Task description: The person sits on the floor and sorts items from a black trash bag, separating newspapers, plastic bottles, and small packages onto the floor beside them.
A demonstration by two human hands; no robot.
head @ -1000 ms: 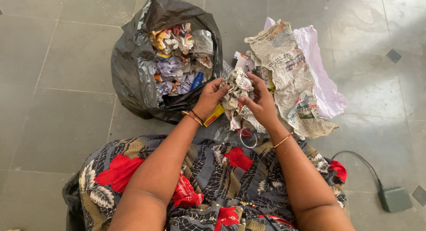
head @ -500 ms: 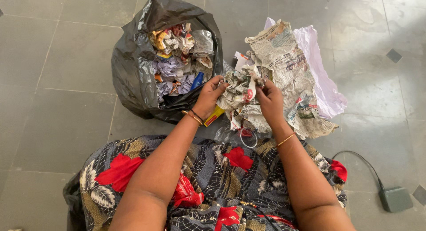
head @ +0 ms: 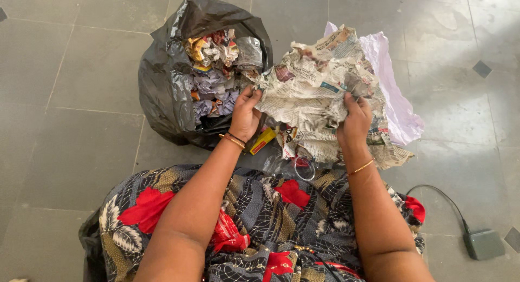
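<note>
Both hands, left point(head: 245, 115) and right point(head: 355, 121), gripped crumpled newspaper sheet point(head: 311, 87) stretched beside black bag point(head: 162, 92). Risk: thin paper might tear if pulled wider.

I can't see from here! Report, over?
Left hand and right hand grip crumpled newspaper sheet, spread flat. Open black plastic bag beside it. Nothing blocking.

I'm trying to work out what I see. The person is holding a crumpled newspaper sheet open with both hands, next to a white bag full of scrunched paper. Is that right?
Not quite. The bag is black, not white, as the head view shows. The rest holds: the left hand and right hand hold the crumpled newspaper sheet open beside that bag, which is full of scrunched paper.
</note>
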